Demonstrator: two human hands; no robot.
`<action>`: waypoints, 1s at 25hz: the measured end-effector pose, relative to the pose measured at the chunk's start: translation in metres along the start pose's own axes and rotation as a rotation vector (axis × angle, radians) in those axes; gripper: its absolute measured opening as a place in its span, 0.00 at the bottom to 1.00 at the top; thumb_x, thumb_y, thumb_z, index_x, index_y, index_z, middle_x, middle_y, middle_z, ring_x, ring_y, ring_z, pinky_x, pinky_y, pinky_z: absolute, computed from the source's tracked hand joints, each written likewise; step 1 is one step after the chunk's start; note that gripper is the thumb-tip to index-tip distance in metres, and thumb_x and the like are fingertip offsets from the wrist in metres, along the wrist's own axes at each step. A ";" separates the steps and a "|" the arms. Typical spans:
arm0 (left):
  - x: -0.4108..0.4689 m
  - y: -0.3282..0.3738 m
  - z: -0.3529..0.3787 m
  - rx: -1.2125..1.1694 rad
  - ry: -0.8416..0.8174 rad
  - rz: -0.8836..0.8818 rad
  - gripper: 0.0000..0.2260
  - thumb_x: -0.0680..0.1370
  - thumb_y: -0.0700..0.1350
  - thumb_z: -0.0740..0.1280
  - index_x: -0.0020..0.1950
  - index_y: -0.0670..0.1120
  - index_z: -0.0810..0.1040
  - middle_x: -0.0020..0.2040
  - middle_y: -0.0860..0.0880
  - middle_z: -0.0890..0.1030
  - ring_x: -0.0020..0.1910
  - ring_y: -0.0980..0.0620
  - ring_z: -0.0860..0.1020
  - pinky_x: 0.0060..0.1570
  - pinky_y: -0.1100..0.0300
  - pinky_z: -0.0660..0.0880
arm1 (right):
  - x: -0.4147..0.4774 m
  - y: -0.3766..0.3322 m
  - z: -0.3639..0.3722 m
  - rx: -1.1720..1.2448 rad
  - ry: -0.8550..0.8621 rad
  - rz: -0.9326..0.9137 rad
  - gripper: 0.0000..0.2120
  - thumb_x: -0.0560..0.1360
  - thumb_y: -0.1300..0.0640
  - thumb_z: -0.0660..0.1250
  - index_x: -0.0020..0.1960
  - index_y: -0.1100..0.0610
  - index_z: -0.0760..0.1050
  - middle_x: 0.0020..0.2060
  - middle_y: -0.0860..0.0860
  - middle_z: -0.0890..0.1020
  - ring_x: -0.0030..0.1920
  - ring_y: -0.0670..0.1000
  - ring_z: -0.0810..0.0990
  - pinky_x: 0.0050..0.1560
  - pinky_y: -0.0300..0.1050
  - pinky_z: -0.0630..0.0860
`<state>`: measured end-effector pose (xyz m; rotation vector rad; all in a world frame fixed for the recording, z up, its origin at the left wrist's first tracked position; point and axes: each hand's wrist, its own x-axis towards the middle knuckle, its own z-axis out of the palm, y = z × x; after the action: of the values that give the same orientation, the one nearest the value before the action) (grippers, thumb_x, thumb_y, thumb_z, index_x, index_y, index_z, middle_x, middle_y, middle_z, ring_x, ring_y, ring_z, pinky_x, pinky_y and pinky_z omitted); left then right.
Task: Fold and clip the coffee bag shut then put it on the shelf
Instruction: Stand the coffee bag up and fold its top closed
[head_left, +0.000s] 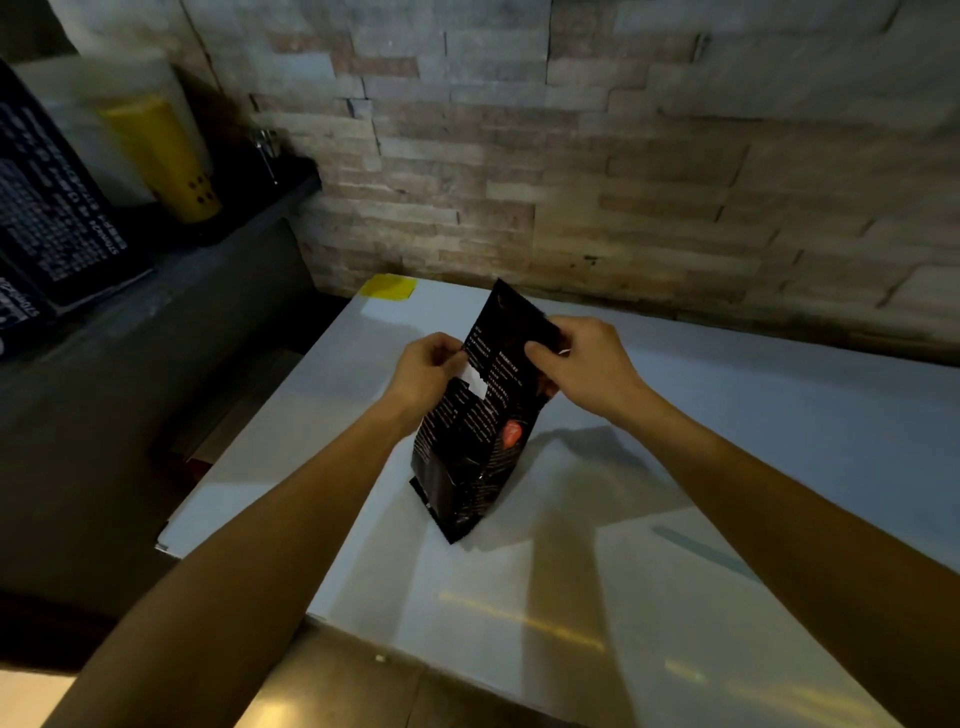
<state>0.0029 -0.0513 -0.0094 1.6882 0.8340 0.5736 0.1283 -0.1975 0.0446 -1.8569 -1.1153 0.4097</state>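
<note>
We pinch the coffee bag (475, 415) top with left hand (423, 371) and right hand (576, 358) — an uneven grip may crease crooked, tipping it on the tabletop (727, 441).

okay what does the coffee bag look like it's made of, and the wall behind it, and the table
Bag: likely glossy plastic or foil laminate; black, creased, catching highlights near its base. Wall: rough stacked stone or brick veneer, with uneven matte blocks in grey and reddish tones. Table: smooth white top, perhaps laminate; it shows faint reflections.
</note>
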 end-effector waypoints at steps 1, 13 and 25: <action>-0.001 0.001 0.005 0.034 0.009 0.016 0.04 0.77 0.38 0.63 0.46 0.42 0.77 0.44 0.40 0.81 0.43 0.44 0.80 0.48 0.50 0.77 | -0.004 -0.004 -0.002 -0.001 0.006 -0.003 0.08 0.73 0.61 0.65 0.40 0.67 0.76 0.35 0.64 0.83 0.32 0.57 0.83 0.38 0.56 0.81; -0.060 0.028 0.046 0.121 0.097 0.223 0.12 0.77 0.46 0.63 0.59 0.45 0.75 0.55 0.49 0.80 0.54 0.55 0.77 0.53 0.63 0.72 | -0.016 -0.039 -0.020 -0.227 0.061 0.014 0.08 0.70 0.59 0.66 0.36 0.62 0.78 0.31 0.58 0.83 0.29 0.56 0.81 0.34 0.56 0.81; -0.101 0.011 0.052 0.247 0.231 0.312 0.11 0.74 0.44 0.67 0.56 0.44 0.76 0.52 0.47 0.82 0.49 0.52 0.80 0.49 0.64 0.76 | -0.021 -0.059 -0.019 -0.294 -0.082 -0.099 0.15 0.75 0.55 0.63 0.33 0.62 0.76 0.27 0.56 0.82 0.24 0.53 0.80 0.33 0.49 0.81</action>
<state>-0.0197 -0.1633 -0.0081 2.0236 0.8359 0.9231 0.0981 -0.2136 0.1002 -2.0414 -1.3767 0.2779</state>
